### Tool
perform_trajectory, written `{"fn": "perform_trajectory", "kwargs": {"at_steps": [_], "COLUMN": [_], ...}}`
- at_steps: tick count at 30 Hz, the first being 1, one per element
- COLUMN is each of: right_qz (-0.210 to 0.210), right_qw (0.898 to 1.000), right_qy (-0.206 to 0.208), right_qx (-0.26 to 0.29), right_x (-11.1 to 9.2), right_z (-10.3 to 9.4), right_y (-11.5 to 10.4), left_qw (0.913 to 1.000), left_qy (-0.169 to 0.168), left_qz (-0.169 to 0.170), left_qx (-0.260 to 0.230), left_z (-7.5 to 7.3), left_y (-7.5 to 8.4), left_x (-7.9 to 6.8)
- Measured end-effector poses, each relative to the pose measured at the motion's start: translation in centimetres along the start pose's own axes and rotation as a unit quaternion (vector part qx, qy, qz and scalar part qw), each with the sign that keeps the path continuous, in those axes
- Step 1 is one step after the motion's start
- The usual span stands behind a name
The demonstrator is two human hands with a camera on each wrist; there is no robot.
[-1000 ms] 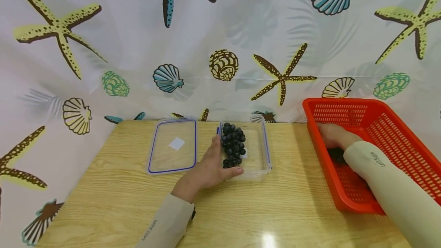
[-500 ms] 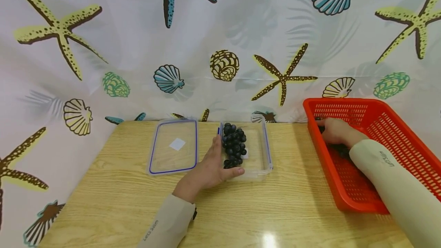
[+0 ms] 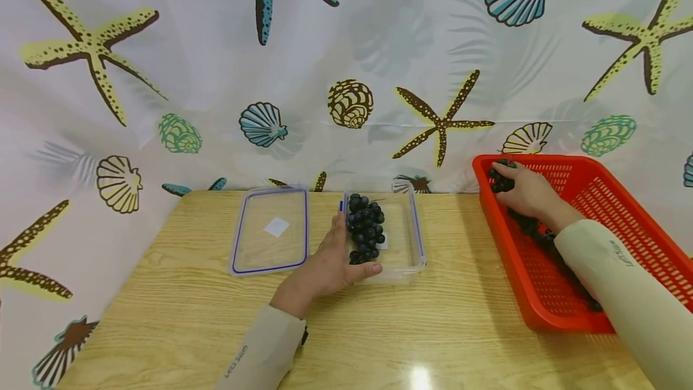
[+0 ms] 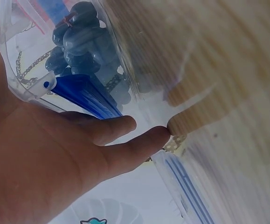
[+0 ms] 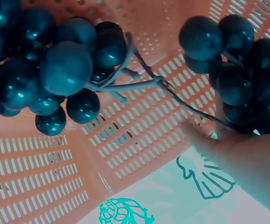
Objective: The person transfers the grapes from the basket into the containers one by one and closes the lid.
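Note:
My left hand [image 3: 325,269] rests against a clear plastic container [image 3: 419,233] in the head view, its fingers straight along the left wall and its thumb across the near corner. Inside lies a bunch of dark grapes [image 3: 366,227], along the container's left side. Near the far left corner of a red basket [image 3: 509,269], my right hand [image 3: 533,194] holds another bunch of dark grapes [image 3: 499,178]. More dark grapes [image 5: 55,65] show in the right wrist view, with a thin stem [image 5: 186,105] stretching toward the held ones. The forearm partly hides the basket's contents.
The container's lid [image 3: 273,203], clear with a blue seal, lies flat to its left on the wooden table [image 3: 178,294]. A patterned cloth [image 3: 303,71] hangs behind. The basket's raised walls stand at the right.
My right hand has risen from low inside the basket toward its far left rim, bringing a bunch of grapes into sight. More grapes show beneath the forearm. My left hand stays put.

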State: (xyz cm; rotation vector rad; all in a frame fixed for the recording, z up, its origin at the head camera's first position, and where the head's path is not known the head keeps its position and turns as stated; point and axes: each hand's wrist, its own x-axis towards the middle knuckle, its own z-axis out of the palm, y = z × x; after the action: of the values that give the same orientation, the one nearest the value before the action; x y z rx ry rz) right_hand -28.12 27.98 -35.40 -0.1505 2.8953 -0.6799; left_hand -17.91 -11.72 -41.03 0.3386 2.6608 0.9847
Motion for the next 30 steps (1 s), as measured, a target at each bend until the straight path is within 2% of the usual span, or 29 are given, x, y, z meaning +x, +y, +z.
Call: {"fn": "perform_trajectory", "kwargs": {"at_steps": [8,17,24,30], "right_qz": [-0.003,-0.018,-0.030,-0.063], "right_qw": [0.999,0.998,0.998,0.996], "right_qy": [0.019,0.035,0.029,0.033], "right_qx": [0.040,0.049,0.049,0.048], "right_x": [-0.7,-1.6,-1.9,-2.1], "right_z": [-0.8,-1.7,-1.2,-0.7], "right_y": [-1.5,-3.1,-5.1,-7.4], "left_qw": [1.0000,1.0000,1.0000,1.0000], "left_qy": [-0.002,-0.002,-0.003,-0.005], "left_qz": [0.000,-0.002,-0.006,-0.006], "left_qx": [0.006,0.007,0.000,0.005], "left_z": [0.0,0.1,0.1,0.1], "left_y": [-0.2,-0.2,-0.2,-0.2], "left_x": [0.1,0.2,0.2,0.3]}}
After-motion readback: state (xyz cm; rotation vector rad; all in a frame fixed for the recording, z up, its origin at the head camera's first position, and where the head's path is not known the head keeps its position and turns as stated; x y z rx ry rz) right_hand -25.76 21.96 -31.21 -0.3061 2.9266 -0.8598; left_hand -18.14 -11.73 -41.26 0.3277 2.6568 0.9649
